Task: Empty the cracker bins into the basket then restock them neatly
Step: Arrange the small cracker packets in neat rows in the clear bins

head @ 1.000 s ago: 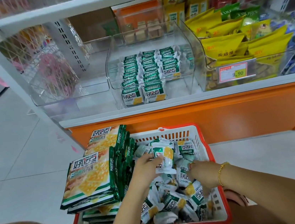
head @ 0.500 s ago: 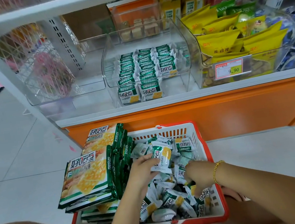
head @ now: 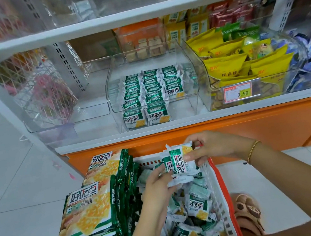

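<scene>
Two hands meet over the red-rimmed basket (head: 217,192). The right hand (head: 215,146) pinches one small green-and-white cracker packet (head: 180,160) between thumb and fingers. The left hand (head: 156,182) curls its fingers round a bunch of packets (head: 180,181) just below; how many, I cannot tell. Loose packets (head: 197,204) fill the basket's right side, too jumbled to count. Two stacks of large cracker bags (head: 89,210) lean at its left, their near end cut off. On the shelf (head: 171,128) above, the middle clear bin (head: 193,101) holds three rows of small packets (head: 151,87); the rear ones blur together. One price tag (head: 240,92) reads 9.90.
</scene>
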The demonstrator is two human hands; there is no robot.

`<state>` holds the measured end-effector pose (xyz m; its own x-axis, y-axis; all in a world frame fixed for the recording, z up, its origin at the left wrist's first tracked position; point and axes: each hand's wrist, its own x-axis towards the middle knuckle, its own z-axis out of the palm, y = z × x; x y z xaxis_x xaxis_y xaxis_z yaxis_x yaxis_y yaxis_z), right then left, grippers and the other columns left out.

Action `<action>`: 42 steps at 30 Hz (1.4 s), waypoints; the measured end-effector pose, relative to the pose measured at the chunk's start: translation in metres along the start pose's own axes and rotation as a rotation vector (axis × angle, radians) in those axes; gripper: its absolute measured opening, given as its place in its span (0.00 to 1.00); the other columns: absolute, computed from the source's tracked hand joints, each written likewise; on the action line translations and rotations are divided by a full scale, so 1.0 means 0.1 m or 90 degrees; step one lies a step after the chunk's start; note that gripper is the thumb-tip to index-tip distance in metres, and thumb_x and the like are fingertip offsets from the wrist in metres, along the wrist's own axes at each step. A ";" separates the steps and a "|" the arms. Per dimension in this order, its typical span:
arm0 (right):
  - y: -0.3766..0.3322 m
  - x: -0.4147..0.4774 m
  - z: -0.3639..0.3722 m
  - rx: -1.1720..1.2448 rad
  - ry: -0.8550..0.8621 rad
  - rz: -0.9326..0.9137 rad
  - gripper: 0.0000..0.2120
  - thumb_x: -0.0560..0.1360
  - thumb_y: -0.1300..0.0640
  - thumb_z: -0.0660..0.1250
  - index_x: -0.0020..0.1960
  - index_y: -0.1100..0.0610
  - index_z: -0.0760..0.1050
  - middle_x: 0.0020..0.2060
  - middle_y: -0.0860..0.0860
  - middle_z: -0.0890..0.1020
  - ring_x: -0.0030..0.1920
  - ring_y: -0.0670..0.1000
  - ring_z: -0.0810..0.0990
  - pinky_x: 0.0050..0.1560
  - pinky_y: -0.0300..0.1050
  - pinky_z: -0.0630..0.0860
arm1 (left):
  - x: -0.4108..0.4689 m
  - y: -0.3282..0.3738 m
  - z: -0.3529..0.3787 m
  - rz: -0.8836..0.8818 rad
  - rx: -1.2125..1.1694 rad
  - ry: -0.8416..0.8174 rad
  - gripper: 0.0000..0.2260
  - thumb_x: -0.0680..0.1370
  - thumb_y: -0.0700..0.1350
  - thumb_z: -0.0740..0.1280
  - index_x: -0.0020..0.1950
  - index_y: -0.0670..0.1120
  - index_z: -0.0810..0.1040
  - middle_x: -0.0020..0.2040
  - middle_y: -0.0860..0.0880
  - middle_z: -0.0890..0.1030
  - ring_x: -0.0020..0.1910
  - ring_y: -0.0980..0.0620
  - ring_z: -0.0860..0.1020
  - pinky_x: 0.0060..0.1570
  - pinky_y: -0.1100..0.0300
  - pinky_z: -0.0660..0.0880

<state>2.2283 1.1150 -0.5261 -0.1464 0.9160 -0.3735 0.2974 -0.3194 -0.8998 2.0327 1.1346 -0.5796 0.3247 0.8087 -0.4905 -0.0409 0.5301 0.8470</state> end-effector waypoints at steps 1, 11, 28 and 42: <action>-0.03 -0.01 0.02 0.001 0.011 -0.002 0.22 0.64 0.48 0.76 0.53 0.57 0.78 0.47 0.58 0.82 0.44 0.56 0.75 0.55 0.56 0.77 | 0.01 0.03 0.03 0.003 -0.002 -0.001 0.10 0.80 0.36 0.62 0.60 0.42 0.75 0.59 0.43 0.77 0.58 0.46 0.77 0.43 0.57 0.79; -0.41 -0.09 -0.17 0.053 0.180 -0.040 0.18 0.67 0.60 0.76 0.50 0.58 0.70 0.29 0.47 0.78 0.32 0.46 0.80 0.39 0.42 0.81 | -0.09 0.72 0.26 0.128 0.213 -0.107 0.33 0.63 0.62 0.75 0.62 0.50 0.71 0.58 0.55 0.75 0.57 0.57 0.76 0.55 0.56 0.78; -0.88 0.10 -1.05 -0.486 0.516 -0.032 0.15 0.77 0.48 0.67 0.57 0.56 0.71 0.36 0.50 0.77 0.40 0.50 0.77 0.36 0.41 0.71 | 0.95 2.16 0.96 0.437 0.613 -0.121 0.28 0.72 0.44 0.74 0.68 0.47 0.65 0.65 0.46 0.72 0.53 0.54 0.70 0.47 0.58 0.70; -0.76 0.09 -1.10 -0.564 0.481 -0.091 0.15 0.78 0.53 0.66 0.61 0.57 0.69 0.35 0.50 0.77 0.38 0.50 0.76 0.40 0.46 0.73 | 1.44 2.09 1.18 0.455 1.168 -0.210 0.33 0.73 0.48 0.73 0.75 0.47 0.63 0.71 0.44 0.69 0.68 0.45 0.69 0.64 0.54 0.68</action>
<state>2.3082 1.1744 -0.4359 0.2769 0.9363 0.2160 0.9203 -0.1938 -0.3398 2.1828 1.3317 -0.4490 0.8300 0.5336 -0.1624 0.5521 -0.8273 0.1035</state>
